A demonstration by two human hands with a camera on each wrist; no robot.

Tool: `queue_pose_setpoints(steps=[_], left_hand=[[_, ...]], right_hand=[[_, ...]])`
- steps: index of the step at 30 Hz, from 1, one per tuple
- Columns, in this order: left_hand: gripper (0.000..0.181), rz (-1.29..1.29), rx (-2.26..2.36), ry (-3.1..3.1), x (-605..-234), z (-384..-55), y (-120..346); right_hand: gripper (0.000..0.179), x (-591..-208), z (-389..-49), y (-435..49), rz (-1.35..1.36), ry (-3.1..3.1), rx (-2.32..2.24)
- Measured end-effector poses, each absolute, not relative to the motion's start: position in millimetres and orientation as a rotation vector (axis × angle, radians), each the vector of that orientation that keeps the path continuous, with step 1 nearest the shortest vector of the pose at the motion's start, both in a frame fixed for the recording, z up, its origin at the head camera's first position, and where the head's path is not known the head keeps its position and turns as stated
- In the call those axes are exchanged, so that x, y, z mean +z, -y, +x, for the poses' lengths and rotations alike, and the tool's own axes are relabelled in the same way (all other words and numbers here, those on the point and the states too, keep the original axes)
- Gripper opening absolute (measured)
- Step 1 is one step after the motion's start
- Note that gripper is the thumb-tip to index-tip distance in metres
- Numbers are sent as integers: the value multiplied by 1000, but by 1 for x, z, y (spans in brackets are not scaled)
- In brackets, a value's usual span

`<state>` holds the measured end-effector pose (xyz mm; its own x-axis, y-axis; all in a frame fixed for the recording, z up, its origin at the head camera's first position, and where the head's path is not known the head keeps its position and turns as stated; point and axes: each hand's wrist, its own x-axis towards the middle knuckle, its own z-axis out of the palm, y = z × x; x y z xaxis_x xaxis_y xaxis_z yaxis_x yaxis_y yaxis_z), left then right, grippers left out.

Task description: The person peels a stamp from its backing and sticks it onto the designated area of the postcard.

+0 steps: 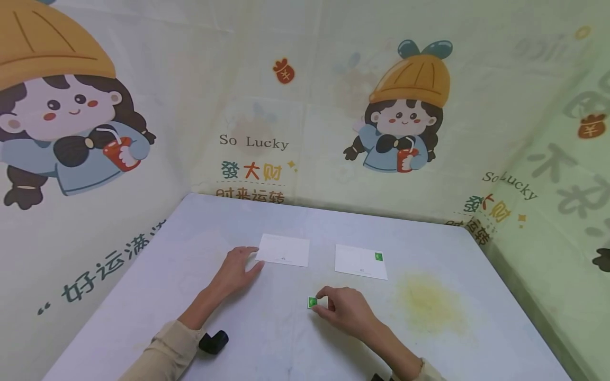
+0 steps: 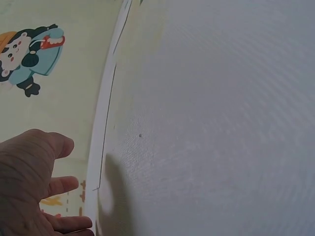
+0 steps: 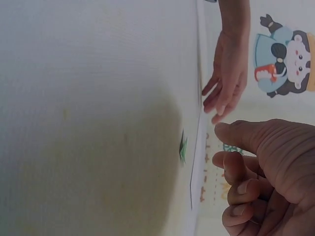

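Observation:
Two white paper rectangles, like postcards or envelopes, lie on the table. My left hand (image 1: 238, 269) is at the short left edge of the left white paper (image 1: 284, 250), fingers and thumb spread apart with the corner between them. A green stamp (image 1: 379, 256) sits in the upper right corner of the right white paper (image 1: 359, 261). Nearer to me, a loose green stamp (image 1: 312, 302) with a white border lies on the table. Beside it is my right hand (image 1: 347, 311), thumb and forefinger apart. The right wrist view shows that stamp (image 3: 183, 150) on the tabletop, away from the fingertips.
The white tabletop (image 1: 267, 328) has a yellowish patch (image 1: 431, 301) on the right. A printed cloth (image 1: 314, 106) with cartoon figures hangs behind the table and along its sides. A black device (image 1: 214, 343) is at the left wrist.

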<state>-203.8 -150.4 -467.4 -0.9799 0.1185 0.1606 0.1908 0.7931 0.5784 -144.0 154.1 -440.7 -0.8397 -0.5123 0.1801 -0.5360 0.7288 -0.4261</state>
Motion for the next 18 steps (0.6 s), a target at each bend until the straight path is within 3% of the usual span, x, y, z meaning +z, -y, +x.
queue_pose_setpoints(steps=[18], left_hand=[[49,-181,-904,2940,-469,-219,152]], right_hand=[[12,-446,-144,-140,959,2891,576]])
